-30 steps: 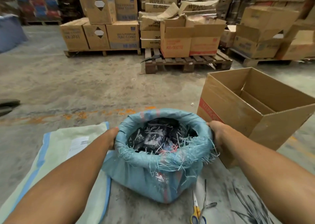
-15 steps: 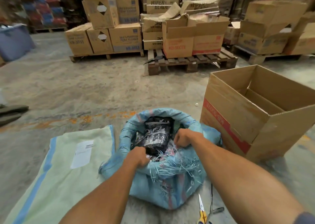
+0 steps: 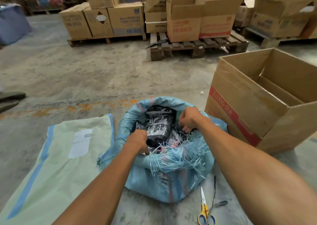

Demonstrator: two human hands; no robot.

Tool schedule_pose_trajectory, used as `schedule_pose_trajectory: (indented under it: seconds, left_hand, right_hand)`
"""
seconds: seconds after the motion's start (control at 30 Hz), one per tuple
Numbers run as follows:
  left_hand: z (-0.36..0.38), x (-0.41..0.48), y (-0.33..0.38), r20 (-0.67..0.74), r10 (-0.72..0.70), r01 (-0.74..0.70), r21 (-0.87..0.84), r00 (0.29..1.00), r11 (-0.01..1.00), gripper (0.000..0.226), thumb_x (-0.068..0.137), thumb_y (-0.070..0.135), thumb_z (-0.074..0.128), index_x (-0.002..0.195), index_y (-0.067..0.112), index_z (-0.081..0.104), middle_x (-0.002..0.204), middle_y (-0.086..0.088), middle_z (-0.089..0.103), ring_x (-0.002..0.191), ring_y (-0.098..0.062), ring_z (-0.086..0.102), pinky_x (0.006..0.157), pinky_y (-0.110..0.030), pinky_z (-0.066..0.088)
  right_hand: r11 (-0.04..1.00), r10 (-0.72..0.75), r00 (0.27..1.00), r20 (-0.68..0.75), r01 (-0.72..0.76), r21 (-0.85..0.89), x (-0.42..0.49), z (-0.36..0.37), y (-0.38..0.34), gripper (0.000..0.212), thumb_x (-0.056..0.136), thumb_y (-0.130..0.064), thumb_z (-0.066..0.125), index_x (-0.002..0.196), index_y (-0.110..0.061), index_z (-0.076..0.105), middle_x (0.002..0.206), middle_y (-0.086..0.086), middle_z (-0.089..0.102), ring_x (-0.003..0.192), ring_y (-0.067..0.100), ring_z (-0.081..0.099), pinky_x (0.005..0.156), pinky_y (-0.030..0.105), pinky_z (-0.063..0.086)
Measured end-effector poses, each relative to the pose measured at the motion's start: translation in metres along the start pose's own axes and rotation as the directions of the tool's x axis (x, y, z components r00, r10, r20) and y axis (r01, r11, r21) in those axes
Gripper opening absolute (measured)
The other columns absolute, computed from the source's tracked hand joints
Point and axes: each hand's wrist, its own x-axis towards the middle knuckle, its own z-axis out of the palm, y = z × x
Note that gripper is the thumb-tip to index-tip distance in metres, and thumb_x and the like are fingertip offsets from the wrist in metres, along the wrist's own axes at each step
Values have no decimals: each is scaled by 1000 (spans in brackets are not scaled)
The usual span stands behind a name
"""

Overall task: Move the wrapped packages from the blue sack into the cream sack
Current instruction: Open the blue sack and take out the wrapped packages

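Dusty concrete floor (image 3: 89, 74) held wooden pallets (image 3: 199, 46) stacked with cardboard boxes (image 3: 127, 19); open box (image 3: 253, 104) stood right of them.

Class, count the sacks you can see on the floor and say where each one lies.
2. The blue sack stands open in the middle, both hands reaching inside it; the cream sack lies flat on the floor to its left. None appears hidden.

place: warehouse | evidence: stacked cartons (image 3: 127, 19) on wooden pallets (image 3: 199, 44), bare concrete floor (image 3: 85, 74)

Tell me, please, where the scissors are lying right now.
The scissors lie on the concrete floor at the bottom right, just beyond the blue sack.
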Motion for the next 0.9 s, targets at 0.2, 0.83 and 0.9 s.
schedule_pose_trajectory:
  seconds: [0.2,0.83,0.9]
  left_hand:
    - [12,24,9,214,126,-146,79,969,986,43,83,9,59,125,9,60,123,-10,62,107,-27,62,92,-35,55]
    - [35,39,-42,267,581,-620,532,769,577,58,83,44,69,135,27,50,137,-2,47,125,-19,44,103,-34,40]
    - [33,29,-55,216,555,-590,412,803,694,60,82,30,68,139,24,49,128,-3,57,117,-20,53,97,-32,45]
  right_hand:
    - [936,135,985,106,-162,312,24,36,-35,45,92,-30,68,110,9,55,105,19,64,72,30,71,77,38,60]
    - [802,382,913,141,-404,441,50,105,-86,86,63,-37,89,132,0,54,117,18,63,94,28,65,76,31,56]
    - [800,244,950,197,-312,513,41,102,-86,70,69,-18,85,129,3,57,107,15,67,70,17,64,52,17,52]
